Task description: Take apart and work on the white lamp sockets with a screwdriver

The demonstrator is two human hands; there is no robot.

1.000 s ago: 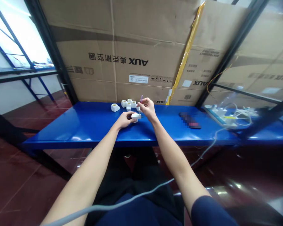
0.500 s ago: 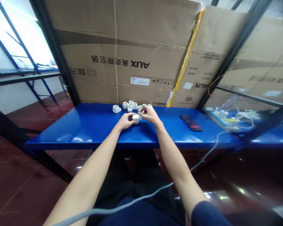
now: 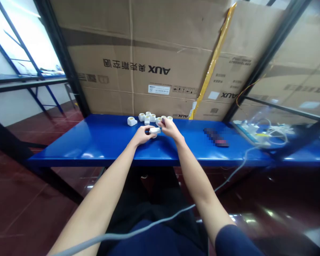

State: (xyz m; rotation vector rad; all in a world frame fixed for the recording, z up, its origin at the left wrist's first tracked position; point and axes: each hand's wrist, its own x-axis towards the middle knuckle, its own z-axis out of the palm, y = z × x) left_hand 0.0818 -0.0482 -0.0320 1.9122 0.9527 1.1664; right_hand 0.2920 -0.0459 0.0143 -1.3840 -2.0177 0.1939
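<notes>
Your left hand point(image 3: 143, 136) grips white piece point(image 3: 155, 131); brace it firmly. Your right hand point(image 3: 170, 128) pinches, seemingly, slim tool point(image 3: 163, 121), tip unclear; align before pressing.

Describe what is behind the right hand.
Just behind the right hand, a few small white pieces stand on the blue table, with printed cardboard beyond. The hand hides parts of some pieces and the tabletop directly behind it.

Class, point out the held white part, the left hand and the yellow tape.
White part point(image 3: 155, 130): head view, on its wider upper portion.
Left hand point(image 3: 142, 136): head view, on the back of it.
Yellow tape point(image 3: 213, 60): head view, about midway along the strip.
</notes>
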